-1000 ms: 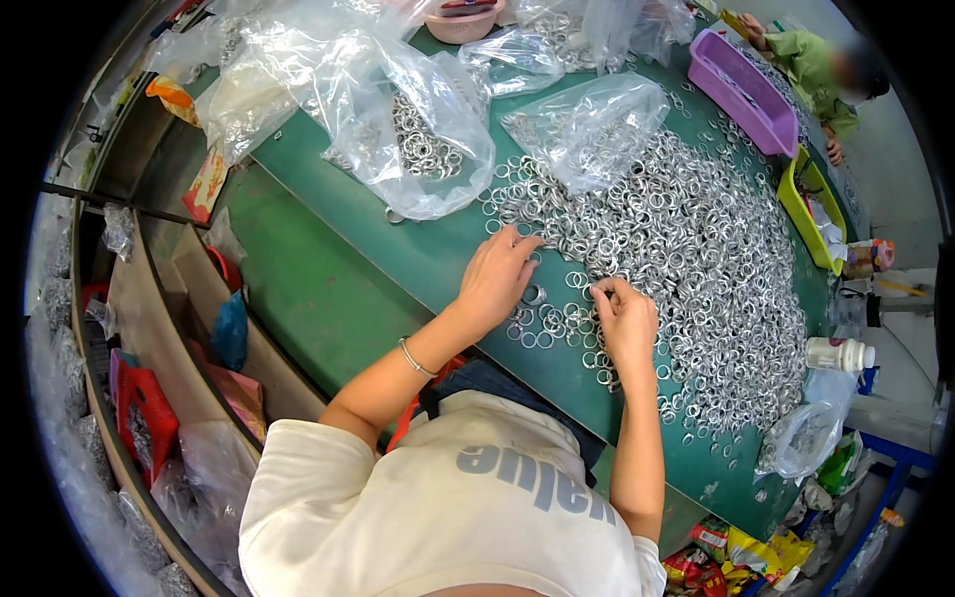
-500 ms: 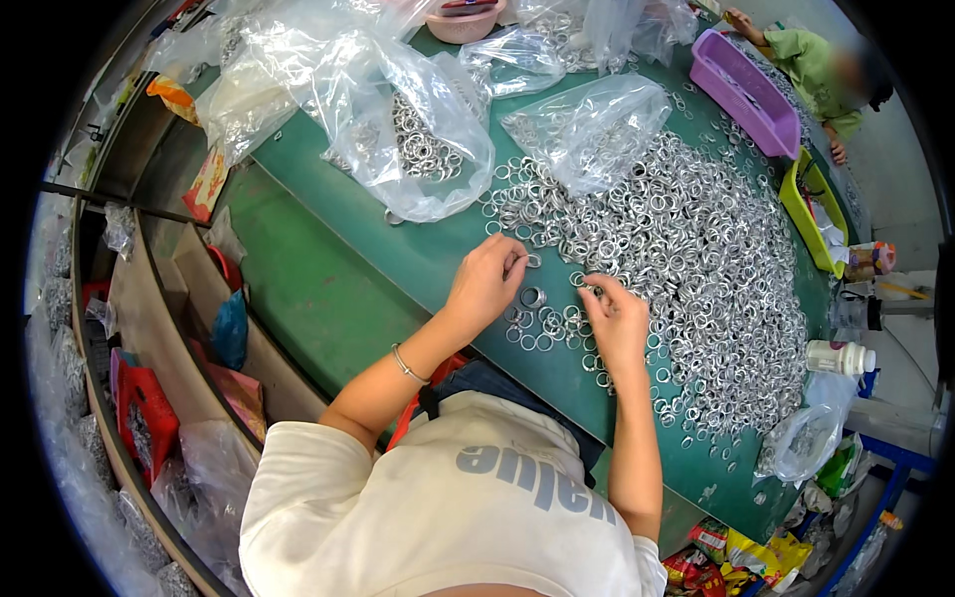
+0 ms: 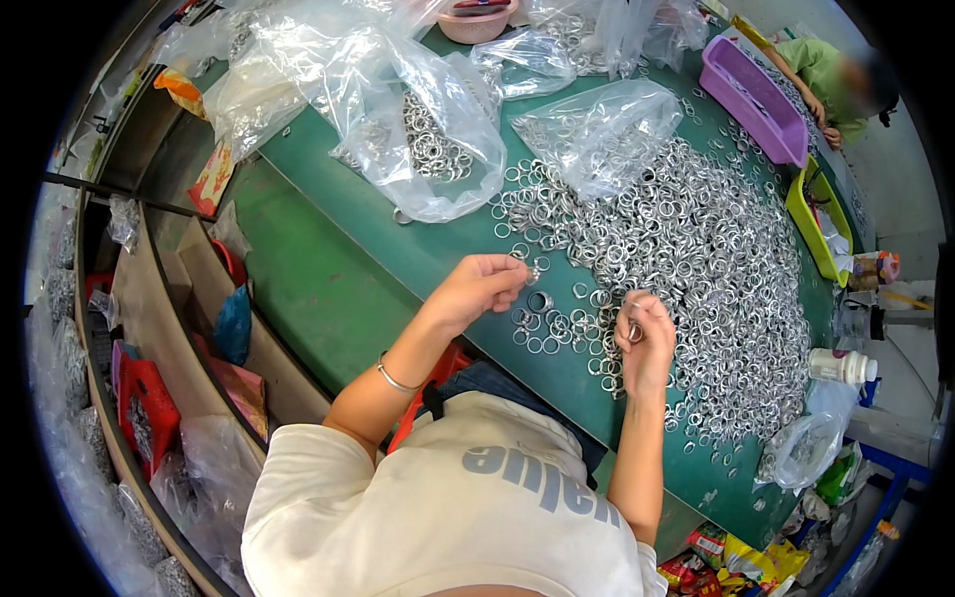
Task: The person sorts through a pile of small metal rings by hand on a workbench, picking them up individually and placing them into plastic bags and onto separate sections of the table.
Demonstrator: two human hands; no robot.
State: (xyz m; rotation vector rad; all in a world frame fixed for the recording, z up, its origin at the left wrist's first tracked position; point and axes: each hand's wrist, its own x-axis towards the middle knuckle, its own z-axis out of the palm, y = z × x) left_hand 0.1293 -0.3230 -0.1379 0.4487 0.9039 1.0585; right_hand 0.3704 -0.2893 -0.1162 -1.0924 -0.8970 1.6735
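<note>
Metal rings (image 3: pixel 706 279) at 3 o'clock are showing a glossy finish. At 11 o'clock, a bag (image 3: pixel 373 75) is displaying glossy, crinkled plastic film. The green tabletop (image 3: pixel 463 239) is showing a smooth, faint sheen. At 2 o'clock, a purple basket (image 3: pixel 761 129) is presenting plastic; at 6 o'clock, a shirt (image 3: pixel 418 507) is showing matt cloth.

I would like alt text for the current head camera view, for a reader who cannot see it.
A person's left hand and right hand handle silver rings beside a large loose pile on a green table. Clear plastic bags lie beyond the hands; at upper right, a co-worker is near a purple basket.
</note>
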